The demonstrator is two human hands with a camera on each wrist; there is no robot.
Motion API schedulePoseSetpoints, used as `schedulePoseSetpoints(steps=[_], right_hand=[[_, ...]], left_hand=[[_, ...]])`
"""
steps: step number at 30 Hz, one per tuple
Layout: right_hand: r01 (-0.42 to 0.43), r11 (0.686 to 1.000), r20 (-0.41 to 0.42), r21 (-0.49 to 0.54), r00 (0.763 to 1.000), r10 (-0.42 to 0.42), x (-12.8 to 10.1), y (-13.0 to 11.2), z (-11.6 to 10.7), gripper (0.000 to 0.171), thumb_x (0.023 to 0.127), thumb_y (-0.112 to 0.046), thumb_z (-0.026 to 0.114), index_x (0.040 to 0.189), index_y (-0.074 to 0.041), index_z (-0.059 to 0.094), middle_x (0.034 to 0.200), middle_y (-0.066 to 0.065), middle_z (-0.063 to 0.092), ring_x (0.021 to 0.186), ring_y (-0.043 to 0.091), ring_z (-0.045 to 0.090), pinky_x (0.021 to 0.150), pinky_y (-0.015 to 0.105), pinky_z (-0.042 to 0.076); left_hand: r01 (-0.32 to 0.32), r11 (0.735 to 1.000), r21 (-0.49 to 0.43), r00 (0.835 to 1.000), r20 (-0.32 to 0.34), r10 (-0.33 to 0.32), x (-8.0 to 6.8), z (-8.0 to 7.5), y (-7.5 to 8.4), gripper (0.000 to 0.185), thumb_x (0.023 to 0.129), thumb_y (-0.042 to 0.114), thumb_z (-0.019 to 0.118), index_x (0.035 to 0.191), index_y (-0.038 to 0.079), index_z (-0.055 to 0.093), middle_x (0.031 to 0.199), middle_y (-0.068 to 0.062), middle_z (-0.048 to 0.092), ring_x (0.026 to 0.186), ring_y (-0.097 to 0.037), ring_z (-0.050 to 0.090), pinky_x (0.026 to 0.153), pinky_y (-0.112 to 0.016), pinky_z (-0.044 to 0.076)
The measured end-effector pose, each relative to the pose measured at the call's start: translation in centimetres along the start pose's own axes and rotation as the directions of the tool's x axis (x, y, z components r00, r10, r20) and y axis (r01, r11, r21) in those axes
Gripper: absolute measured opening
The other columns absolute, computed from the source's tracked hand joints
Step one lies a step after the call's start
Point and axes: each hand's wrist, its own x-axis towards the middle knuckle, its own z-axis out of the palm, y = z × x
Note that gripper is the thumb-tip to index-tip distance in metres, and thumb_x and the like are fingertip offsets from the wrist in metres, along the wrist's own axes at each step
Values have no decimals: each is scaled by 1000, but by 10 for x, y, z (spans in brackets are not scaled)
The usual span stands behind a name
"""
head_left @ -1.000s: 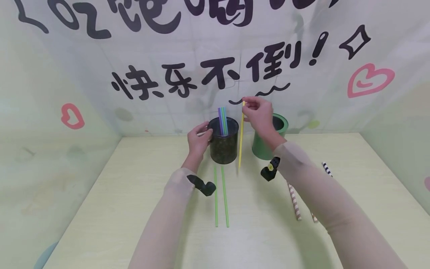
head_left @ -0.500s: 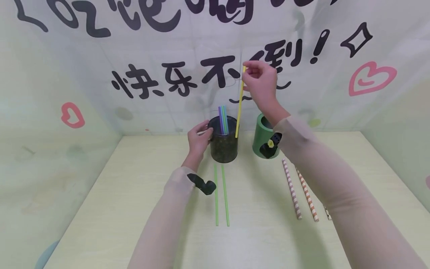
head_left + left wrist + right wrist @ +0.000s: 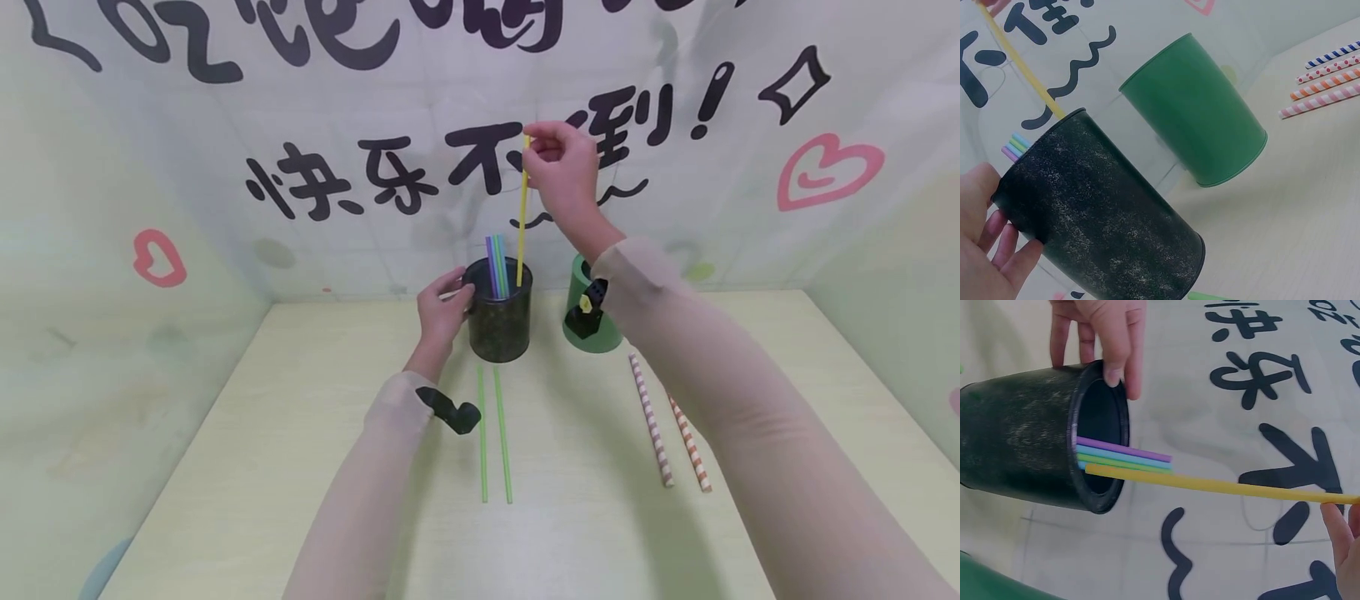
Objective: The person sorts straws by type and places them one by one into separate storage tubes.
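My right hand (image 3: pixel 564 171) pinches a yellow drinking straw (image 3: pixel 522 212) near its top end, high over the table. The straw hangs nearly upright, its lower end at the mouth of a black cup (image 3: pixel 498 329). At the cup's left side, my left hand (image 3: pixel 444 308) holds the rim; in the right wrist view its thumb lies over the rim. Several purple, blue and green straws (image 3: pixel 1147 456) lean together inside the cup, their tops sticking out. To the right stands a green cup (image 3: pixel 1194 112), partly hidden behind the right wrist in the head view.
Two light green straws (image 3: pixel 503 433) lie on the table in front of the black cup. Several patterned straws, including a pink-striped straw (image 3: pixel 650 421) and an orange-striped straw (image 3: pixel 690 442), lie at right, some hidden under the right sleeve. A printed cloth backdrop (image 3: pixel 405 258) rises behind.
My right hand has lifted the yellow straw from beside the black cup, then moved it left so its lower end is at the cup's mouth. The left hand stays at the rim.
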Motion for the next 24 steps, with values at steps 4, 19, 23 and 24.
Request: schedulePoseSetpoints(steps=[4,19,23,24], right_hand=[[4,999,37,-34,999,-3,-4,13,0,24,86,-3,57,109,-2,63,88,7,56,78,14,53,66,24,55],[-33,993,77,-116,996,42,-16,61,8,25,86,0,55,110,0,62,85,7,57,75,14,54,63,21,54],[-67,988,101,-142,992,81,-18,73,11,24,86,-1,55,110,0,62,86,7,57,76,14,54,62,22,54],[-75,986,109,-147,990,91,-18,76,12,24,86,-1,55,110,0,62,86,7,57,76,14,54,62,22,54]], left_hand=[[3,1000,-8,1000,1,-3,1,1,0,36,84,5,63,119,9,62,103,-10,54,82,-18,57,72,-33,56],[-6,1000,-5,1000,-5,5,2,0,-2,36,84,5,63,119,8,62,103,-11,54,83,-18,56,72,-34,56],[-4,1000,-8,1000,-7,4,2,1,-1,36,84,5,64,119,8,62,102,-11,54,83,-19,57,72,-35,56],[-4,1000,-6,1000,-6,4,1,0,-1,36,84,5,64,119,8,62,102,-11,54,83,-19,57,72,-36,56]])
